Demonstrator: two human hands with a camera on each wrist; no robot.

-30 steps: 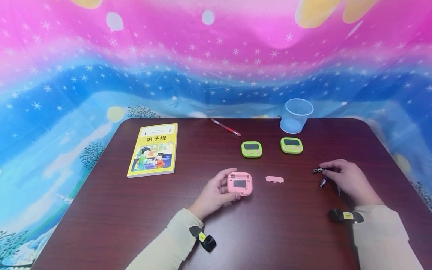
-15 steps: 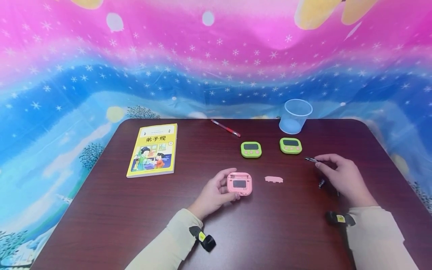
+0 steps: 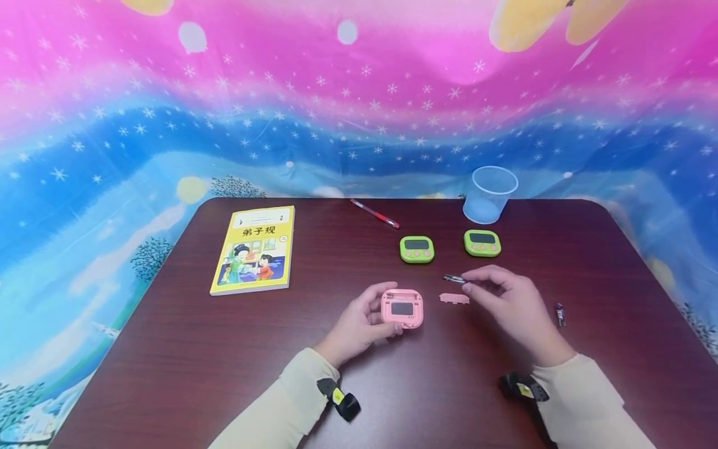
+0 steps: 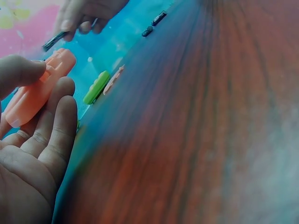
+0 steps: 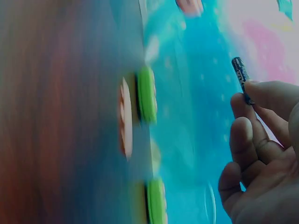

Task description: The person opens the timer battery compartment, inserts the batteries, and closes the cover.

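My left hand (image 3: 359, 325) grips a pink digital timer (image 3: 402, 309) by its left side, thumb on the near edge. The timer's back faces up, and a slot along its far edge stands uncovered. Between the thumb and fingertips of my right hand (image 3: 513, 304) is a slim dark battery (image 3: 454, 279), its free end pointing left toward the timer. In the right wrist view the pinched battery (image 5: 239, 72) shows printed lettering. Just under it in the head view lies the pink battery cover (image 3: 454, 299), flat on the table.
Two loose batteries, one a dark battery (image 4: 159, 18), lie on the table at the right. Behind the hands are a green timer (image 3: 417, 249) and another green timer (image 3: 482, 243). Farther back are a red pen (image 3: 376, 213), a clear cup (image 3: 487, 199) and a yellow book (image 3: 255, 251).
My right hand has picked up a battery from the table's right side and carried it left, close to the pink timer. The left hand has shifted very slightly right with the timer.
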